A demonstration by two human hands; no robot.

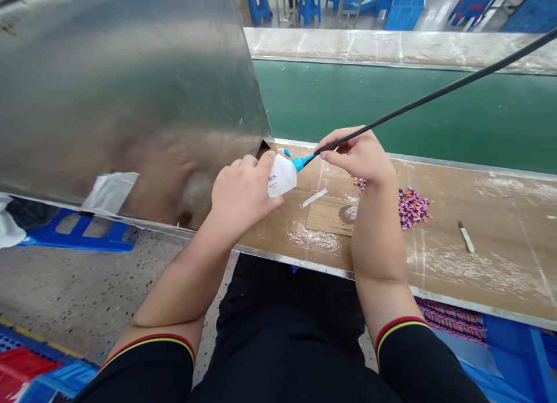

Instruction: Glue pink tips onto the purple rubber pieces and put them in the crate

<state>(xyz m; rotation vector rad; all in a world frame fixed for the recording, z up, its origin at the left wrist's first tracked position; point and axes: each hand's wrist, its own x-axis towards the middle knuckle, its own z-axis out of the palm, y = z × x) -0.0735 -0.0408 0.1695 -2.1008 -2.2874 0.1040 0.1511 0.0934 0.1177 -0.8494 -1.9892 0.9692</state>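
Note:
My left hand (pixel 243 188) is wrapped round a white glue bottle (pixel 282 177) with printed lettering, tilted so its blue nozzle (pixel 301 162) points right. The thumb and fingers of my right hand (pixel 359 153) pinch a long, thin black cord (pixel 404 107) near its lower end. That end lies right by the nozzle tip; whether they touch I cannot tell. From there the cord slants to the upper right. A small blue cap (pixel 287 152) lies on the bench behind the bottle. Beneath my hands are a white strip (pixel 314 198) and a cardboard piece (pixel 324 216).
Small purple and orange pieces (pixel 413 207) are heaped beyond my right forearm. A clear small container (pixel 350 213) stands on the cardboard. Further right lies a light-handled tool (pixel 466 238). A metal panel (pixel 143 90) rises at left; a green belt (pixel 391 107) runs behind the bench.

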